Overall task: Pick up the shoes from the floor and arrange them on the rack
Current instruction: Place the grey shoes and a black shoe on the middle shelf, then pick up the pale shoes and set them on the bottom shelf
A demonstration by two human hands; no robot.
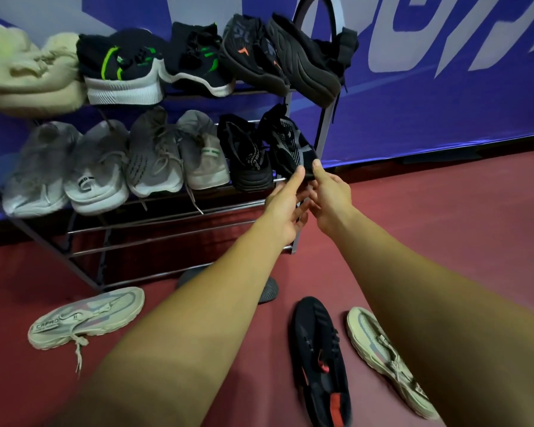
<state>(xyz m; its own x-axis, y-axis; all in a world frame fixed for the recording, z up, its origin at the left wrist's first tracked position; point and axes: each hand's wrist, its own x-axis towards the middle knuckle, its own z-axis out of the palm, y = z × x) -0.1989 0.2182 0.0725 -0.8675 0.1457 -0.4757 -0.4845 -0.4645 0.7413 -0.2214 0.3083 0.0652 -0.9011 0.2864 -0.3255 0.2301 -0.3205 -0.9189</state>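
Observation:
A metal shoe rack (154, 223) stands against the blue wall with shoes on its top and middle shelves. At the right end of the middle shelf sits a black and grey knit shoe (285, 143). My left hand (285, 208) and my right hand (329, 192) both pinch its toe end, thumbs on top. On the floor lie a cream sneaker (87, 318) at left, a black shoe with red marks (319, 359), another cream sneaker (383, 355) partly under my right arm, and a dark grey shoe (267, 291) mostly hidden by my left arm.
The rack's two lowest rungs (167, 257) hold nothing. A blue banner wall (444, 103) runs behind the rack. The red floor (444, 226) stretches open to the right. Cream fluffy shoes (28, 72) fill the top shelf's left end.

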